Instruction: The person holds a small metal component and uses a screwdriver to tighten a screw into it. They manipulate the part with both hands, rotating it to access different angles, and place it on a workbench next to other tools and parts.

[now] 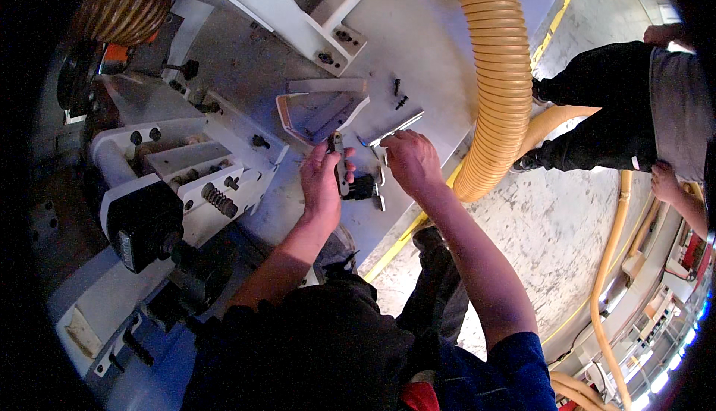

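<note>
My left hand (321, 183) is closed around a narrow dark metal piece (341, 163) with holes in it, held upright. To its right, my right hand (412, 159) has its fingers curled together low over the grey metal surface (418, 60). What those fingers grip is hidden, though a thin strip lies by their tips. Between the hands sits a black knob-like part (361, 187) beside small silver pieces (382, 202). Beyond my right hand rests a slim metal bar (403, 124). A white-edged angular guard (287, 116) lies just beyond my left hand.
Two dark bolts (397, 86) lie farther back. White machine framing with a black boxy unit (142, 224) and a spring (220, 199) stands at left. A thick ribbed yellow hose (488, 60) descends on the right, where another person (611, 105) stands. Yellow tape edges the floor.
</note>
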{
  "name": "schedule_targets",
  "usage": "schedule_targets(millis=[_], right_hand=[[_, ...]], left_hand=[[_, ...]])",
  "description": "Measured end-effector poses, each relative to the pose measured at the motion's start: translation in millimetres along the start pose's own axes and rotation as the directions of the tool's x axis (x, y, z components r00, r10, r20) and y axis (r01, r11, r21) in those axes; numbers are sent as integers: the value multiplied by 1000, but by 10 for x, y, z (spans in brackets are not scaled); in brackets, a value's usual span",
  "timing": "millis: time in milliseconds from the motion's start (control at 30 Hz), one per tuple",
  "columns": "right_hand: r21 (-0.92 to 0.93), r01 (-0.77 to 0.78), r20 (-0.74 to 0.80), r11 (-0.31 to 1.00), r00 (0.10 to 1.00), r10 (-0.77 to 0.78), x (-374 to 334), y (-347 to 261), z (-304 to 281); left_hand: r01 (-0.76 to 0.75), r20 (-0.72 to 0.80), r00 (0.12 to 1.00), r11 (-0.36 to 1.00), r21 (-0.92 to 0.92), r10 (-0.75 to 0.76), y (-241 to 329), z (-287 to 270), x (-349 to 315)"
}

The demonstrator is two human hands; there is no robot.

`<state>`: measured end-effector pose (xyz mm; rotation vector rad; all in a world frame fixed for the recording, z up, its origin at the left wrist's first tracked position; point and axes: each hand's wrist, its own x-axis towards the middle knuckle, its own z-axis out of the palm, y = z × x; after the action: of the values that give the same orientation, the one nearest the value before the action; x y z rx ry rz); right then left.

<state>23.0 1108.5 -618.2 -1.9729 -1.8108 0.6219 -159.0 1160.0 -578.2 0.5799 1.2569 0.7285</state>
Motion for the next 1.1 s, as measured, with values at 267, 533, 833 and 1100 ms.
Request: schedule_targets(millis=[267,533,833,1100], right_hand=[[-145,92,25,985,996,-89,210,99,-31],[177,-176,110,968,981,158,-237,-68,-142],[446,-541,258,713,841,476,-771,-311,275],[477,-621,213,623,769,603,-793,-376,485]], left_hand=[[-44,33,999,999,27,43,28,-2,-3],[6,90,995,940,341,-39,32,-138,38],[-471,466,882,126,873,68,-122,-269,-94],[-471,474,881,87,878,-8,-168,-276,-42]])
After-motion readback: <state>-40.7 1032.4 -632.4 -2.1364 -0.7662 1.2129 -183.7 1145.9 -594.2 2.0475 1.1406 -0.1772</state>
